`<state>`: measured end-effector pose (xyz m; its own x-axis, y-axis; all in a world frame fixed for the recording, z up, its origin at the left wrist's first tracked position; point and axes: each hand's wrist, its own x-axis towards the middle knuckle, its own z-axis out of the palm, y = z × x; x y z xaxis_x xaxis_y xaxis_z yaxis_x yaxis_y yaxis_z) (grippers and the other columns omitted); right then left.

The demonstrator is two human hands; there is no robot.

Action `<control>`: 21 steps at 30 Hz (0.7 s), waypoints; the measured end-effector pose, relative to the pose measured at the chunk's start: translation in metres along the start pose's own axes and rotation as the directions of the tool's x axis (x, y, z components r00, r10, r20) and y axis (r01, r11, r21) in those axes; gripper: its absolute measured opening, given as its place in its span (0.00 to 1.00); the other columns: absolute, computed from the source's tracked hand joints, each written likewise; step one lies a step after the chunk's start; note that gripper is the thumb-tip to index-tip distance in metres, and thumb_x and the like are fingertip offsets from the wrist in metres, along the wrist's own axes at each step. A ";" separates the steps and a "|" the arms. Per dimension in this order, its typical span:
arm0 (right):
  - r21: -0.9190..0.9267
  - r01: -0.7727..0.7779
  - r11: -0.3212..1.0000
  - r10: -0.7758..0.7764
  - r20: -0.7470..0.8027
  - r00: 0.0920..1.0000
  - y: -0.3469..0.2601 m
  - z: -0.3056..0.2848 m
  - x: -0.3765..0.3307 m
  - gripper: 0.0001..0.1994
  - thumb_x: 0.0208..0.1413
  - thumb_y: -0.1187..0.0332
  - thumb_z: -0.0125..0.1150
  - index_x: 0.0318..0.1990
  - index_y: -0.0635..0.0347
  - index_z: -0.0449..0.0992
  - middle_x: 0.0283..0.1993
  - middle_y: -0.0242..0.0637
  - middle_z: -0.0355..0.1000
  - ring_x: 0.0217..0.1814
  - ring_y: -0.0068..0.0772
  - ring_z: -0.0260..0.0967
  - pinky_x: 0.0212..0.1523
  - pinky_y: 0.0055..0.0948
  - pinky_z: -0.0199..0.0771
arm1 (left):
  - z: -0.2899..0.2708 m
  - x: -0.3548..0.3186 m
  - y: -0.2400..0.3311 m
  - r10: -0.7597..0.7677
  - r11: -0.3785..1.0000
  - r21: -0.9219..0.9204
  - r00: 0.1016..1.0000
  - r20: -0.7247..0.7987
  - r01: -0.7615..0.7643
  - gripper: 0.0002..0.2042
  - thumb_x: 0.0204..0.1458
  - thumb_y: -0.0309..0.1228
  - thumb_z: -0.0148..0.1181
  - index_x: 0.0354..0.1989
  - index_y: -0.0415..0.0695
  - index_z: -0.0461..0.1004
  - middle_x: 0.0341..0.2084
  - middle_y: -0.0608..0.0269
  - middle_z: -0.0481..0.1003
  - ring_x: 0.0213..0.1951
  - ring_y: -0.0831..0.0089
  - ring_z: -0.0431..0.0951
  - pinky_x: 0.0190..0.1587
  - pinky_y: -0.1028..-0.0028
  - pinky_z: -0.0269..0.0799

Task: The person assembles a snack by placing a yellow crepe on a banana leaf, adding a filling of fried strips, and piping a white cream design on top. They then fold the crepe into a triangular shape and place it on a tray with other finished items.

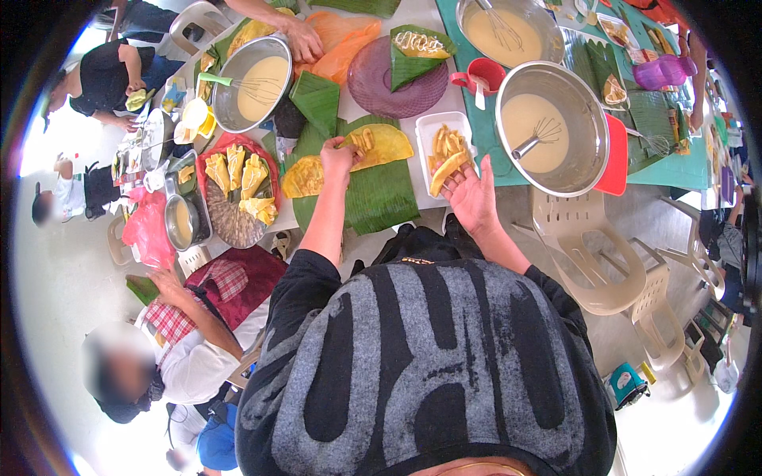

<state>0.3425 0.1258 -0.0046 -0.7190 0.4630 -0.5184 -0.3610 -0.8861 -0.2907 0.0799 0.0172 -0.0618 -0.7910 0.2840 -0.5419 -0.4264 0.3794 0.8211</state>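
In the head view, the left hand (337, 155) sits near eleven o'clock from the middle, fingertips drawn together at a yellow wrapper (397, 151) that shows on both sides of it; whether they pinch anything, I cannot tell. The wrapper lies at twelve o'clock across a green leaf (381, 198), which probably keeps it off the counter (451, 101). Pieces of filling (363, 141) lie on it.

Towards two o'clock, the right hand (475, 194) is palm up, fingers loosely spread, a yellow strip (450, 168) resting at the fingertips, likely supported from beneath because it looks soft. The white tray (422, 121) of similar strips stands just beside that hand, presumably for a short reach.

At two o'clock, farther out, a deep steel bowl (595, 143) holds pale liquid; its whisk (548, 133) leans inside, perhaps to keep drips contained.
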 end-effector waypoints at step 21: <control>-0.011 -0.004 1.000 0.003 -0.032 0.999 0.001 0.002 -0.003 0.40 0.55 0.35 0.37 0.62 0.62 0.51 0.57 0.47 0.60 0.61 0.43 0.57 0.62 0.41 0.54 | 0.000 -0.002 0.062 -0.087 0.547 0.553 0.615 0.784 -0.628 0.19 0.35 0.22 0.57 0.41 0.36 0.65 0.22 0.59 0.72 0.25 0.70 0.72 0.27 0.71 0.67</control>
<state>0.3433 0.1238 -0.0014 -0.7008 0.4605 -0.5449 -0.3516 -0.8875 -0.2979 0.0555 0.0401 -0.0096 -0.1059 0.8319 -0.5447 0.5062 0.5166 0.6906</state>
